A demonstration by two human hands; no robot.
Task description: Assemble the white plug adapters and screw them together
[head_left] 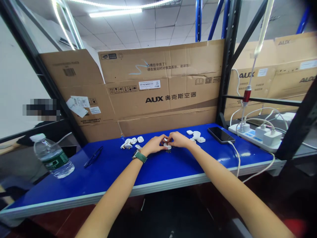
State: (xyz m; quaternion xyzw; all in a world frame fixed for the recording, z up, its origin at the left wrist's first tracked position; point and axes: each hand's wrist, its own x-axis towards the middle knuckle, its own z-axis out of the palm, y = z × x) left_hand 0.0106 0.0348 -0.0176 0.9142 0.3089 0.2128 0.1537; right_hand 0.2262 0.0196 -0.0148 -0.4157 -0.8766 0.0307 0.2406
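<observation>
Pinching a small white pronged piece (168,146) between the left hand (156,144) and right hand (178,139).

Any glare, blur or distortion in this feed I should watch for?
In the head view, the ceiling tube is blown out white; pale glare sits on the blue table near the phone; wide-angle stretch seems to tilt the black post; the white piece between left hand and right hand is partly hidden, too small for detail.
</observation>
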